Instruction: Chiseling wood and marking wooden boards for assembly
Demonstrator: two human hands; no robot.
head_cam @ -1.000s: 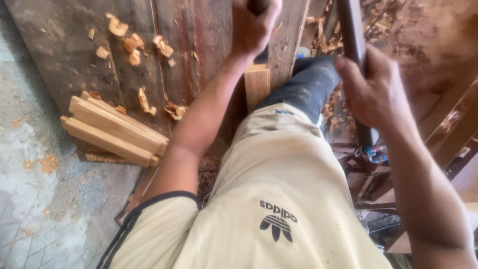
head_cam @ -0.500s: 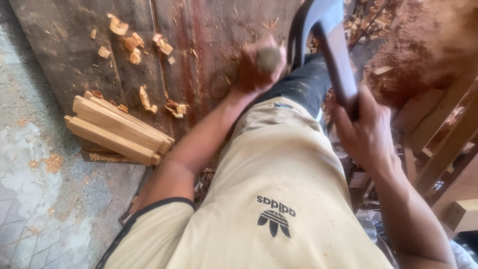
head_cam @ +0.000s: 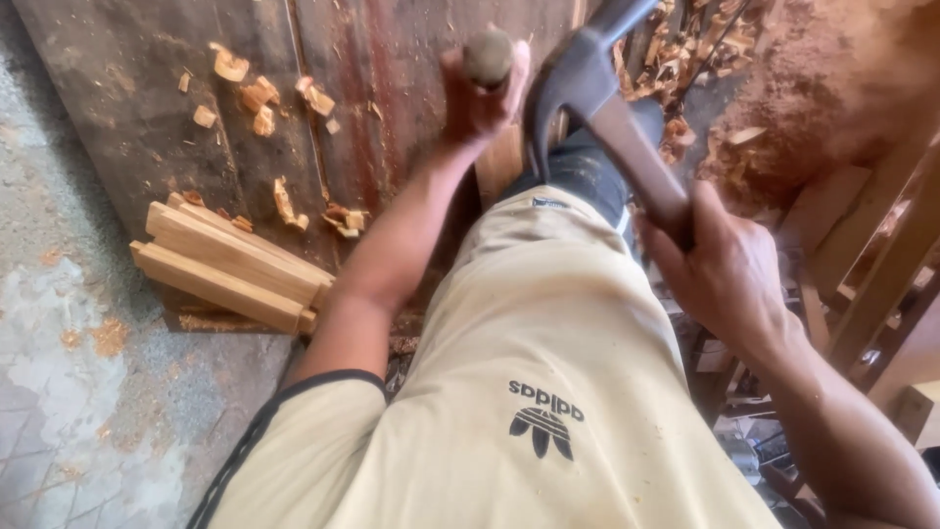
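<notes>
My left hand (head_cam: 477, 98) is closed around a round wooden piece (head_cam: 487, 54), held upright over a dark board (head_cam: 147, 127); only its blunt grey end shows above my fingers. My right hand (head_cam: 729, 274) grips the brown wooden handle (head_cam: 636, 162) of an axe-like tool. The tool's dark metal head (head_cam: 568, 83) hangs just right of the wooden piece, close to my left hand. My leg in beige shorts (head_cam: 548, 323) lies between my two arms.
A stack of pale wooden slats (head_cam: 230, 264) lies on the board at the left, with wood chips (head_cam: 257, 96) scattered above it. A heap of reddish sawdust (head_cam: 822, 88) and wooden frame pieces (head_cam: 881, 264) fill the right side. Grey concrete floor (head_cam: 59, 372) lies at the lower left.
The tool's head has swung down from the top edge to beside the wooden piece. My right hand dropped lower, and my left hand shifted slightly with the piece.
</notes>
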